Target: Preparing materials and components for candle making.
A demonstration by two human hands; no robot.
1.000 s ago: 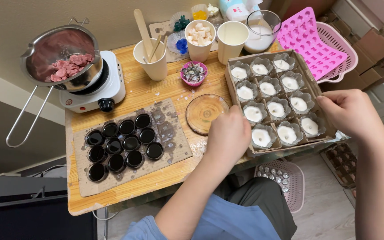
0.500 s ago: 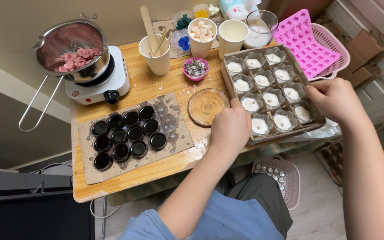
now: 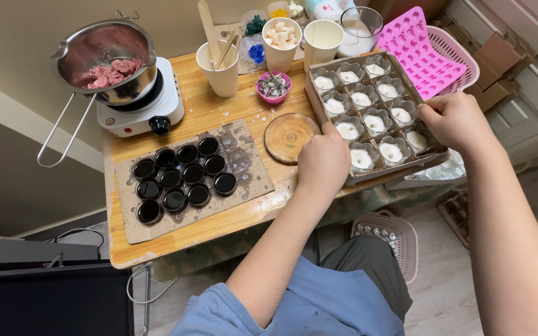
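Left hand (image 3: 323, 163): clamps the tray (image 3: 314, 107) at its near-left edge.
Right hand (image 3: 453, 120): closed on the right rim (steadying white-filled moulds (image 3: 368, 100)).

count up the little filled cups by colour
black-filled cups on the cardboard sheet: 12
white-filled moulds in the cardboard box: 12
total: 24
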